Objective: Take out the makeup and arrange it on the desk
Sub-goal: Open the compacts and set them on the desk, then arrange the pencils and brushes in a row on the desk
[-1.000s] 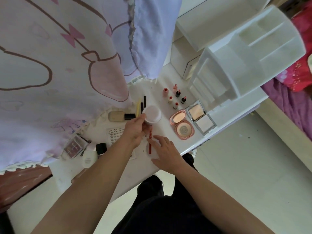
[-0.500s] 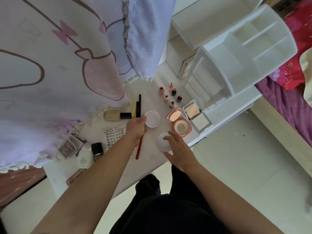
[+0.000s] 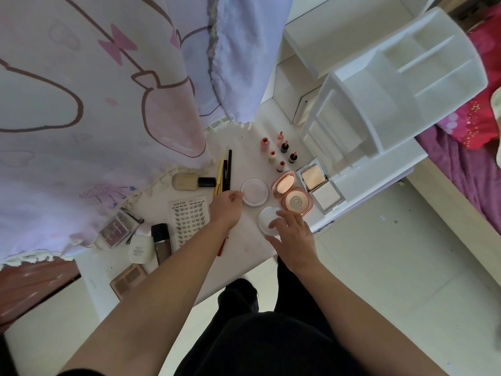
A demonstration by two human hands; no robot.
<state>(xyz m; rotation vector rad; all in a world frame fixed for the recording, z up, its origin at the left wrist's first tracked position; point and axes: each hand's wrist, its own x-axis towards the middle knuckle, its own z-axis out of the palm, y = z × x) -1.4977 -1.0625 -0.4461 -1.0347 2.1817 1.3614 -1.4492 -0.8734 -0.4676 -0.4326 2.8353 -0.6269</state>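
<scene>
On the white desk (image 3: 245, 246) an open round white jar (image 3: 254, 192) stands beside an open pink compact (image 3: 291, 196). My left hand (image 3: 225, 210) sits just left of the jar, fingertips at its rim. Its fingers are curled around the top of a red pencil (image 3: 221, 246), which sticks out below my wrist. My right hand (image 3: 292, 237) rests spread fingers on the jar's white lid (image 3: 264, 218), which lies flat near the desk's front edge. Other pencils (image 3: 225, 172) lie just beyond my left hand.
Several small lipsticks (image 3: 282, 153) stand behind the compact, next to a square silver palette (image 3: 320, 184) and a white organiser (image 3: 393, 90). To the left lie a foundation bottle (image 3: 187, 181), lash card (image 3: 189, 221), dark tube (image 3: 161, 242) and two palettes (image 3: 115, 226). A patterned curtain hangs over the desk's back.
My left hand let go of the jar and took up the red pencil. My right hand moved right with the lid and set it down by the compact.
</scene>
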